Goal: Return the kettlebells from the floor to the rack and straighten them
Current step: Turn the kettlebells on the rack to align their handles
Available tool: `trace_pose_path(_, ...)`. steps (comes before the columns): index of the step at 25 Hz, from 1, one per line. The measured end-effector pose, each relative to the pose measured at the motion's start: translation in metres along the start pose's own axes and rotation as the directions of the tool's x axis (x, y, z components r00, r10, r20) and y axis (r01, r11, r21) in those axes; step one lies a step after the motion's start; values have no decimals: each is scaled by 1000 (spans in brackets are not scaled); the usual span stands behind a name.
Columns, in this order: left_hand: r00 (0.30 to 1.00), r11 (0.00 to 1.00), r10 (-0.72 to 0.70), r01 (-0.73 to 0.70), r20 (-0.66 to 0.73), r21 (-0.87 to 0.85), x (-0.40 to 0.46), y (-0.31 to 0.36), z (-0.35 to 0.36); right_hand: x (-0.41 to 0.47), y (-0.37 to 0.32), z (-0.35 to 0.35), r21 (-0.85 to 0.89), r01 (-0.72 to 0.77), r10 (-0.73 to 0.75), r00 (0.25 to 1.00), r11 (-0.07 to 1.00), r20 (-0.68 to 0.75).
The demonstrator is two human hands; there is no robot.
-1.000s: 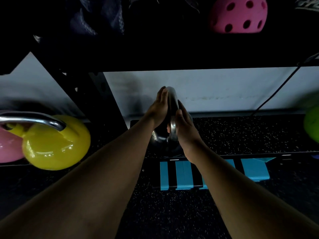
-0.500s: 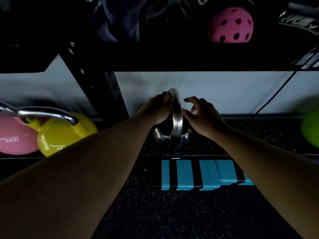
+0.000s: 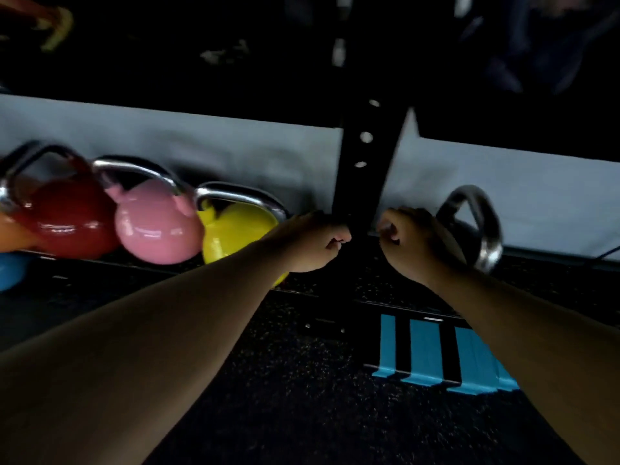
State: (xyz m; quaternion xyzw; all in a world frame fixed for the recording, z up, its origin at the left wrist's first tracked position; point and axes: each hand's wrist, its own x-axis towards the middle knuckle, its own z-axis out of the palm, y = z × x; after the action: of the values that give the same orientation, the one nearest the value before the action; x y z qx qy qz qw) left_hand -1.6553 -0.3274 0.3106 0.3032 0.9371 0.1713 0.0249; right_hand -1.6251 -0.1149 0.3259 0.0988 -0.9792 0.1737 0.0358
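Observation:
A dark kettlebell (image 3: pixel 476 229) with a steel handle stands on the rack's lower shelf, right of the black upright post (image 3: pixel 364 169). My right hand (image 3: pixel 412 243) is loosely curled just left of it, holding nothing. My left hand (image 3: pixel 315 243) is curled into a fist on the other side of the post, in front of the yellow kettlebell (image 3: pixel 235 236). A pink kettlebell (image 3: pixel 156 223) and a red kettlebell (image 3: pixel 70 219) stand in a row left of the yellow one.
An orange kettlebell (image 3: pixel 10 233) and a blue one (image 3: pixel 8 273) show at the left edge. Blue tape strips (image 3: pixel 432 354) mark the dark speckled floor below the shelf. A dark upper shelf hangs overhead, and a white wall lies behind the rack.
Both hands have come off the dark kettlebell's handle and drawn back into loose fists. My view has swung left, bringing the pink and red kettlebells into sight.

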Motion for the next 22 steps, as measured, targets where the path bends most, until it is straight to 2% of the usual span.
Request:
trace_pose_path(4,996,986,59,-47,-72,159,-48,-82,-50,31,-96,34,116,22,-21,1000,993,-12)
trace_pose_path(6,990,970,55,-21,-131,243,-65,-125,-69,54,-134,53,138,47,-36,996,989,-81)
trace_pose_path(7,986,974,32,7,-166,228,-71,-142,-75,65,-149,63,149,33,-17,994,988,-108)
trace_pose_path(10,952,987,-125,149,-278,66,-78,-164,-71,84,-171,93,173,-107,119,991,979,-57)
trace_pose_path(12,914,961,-273,276,-301,-32,-73,-160,-60,89,-171,108,231,-172,180,983,958,-16)
trace_pose_path(14,867,906,-423,412,-263,-99,-64,-156,-47,90,-166,111,323,-173,186,983,931,-10)
trace_pose_path(17,798,828,-561,537,-220,-159,-60,-155,-33,93,-161,107,384,-152,147,988,911,44)
trace_pose_path(19,727,740,-660,585,-189,-332,-62,-148,-26,94,-158,101,388,-172,139,984,905,111)
trace_pose_path(22,670,606,-728,529,-146,-594,-61,-131,-19,99,-154,91,425,-198,119,971,883,206)
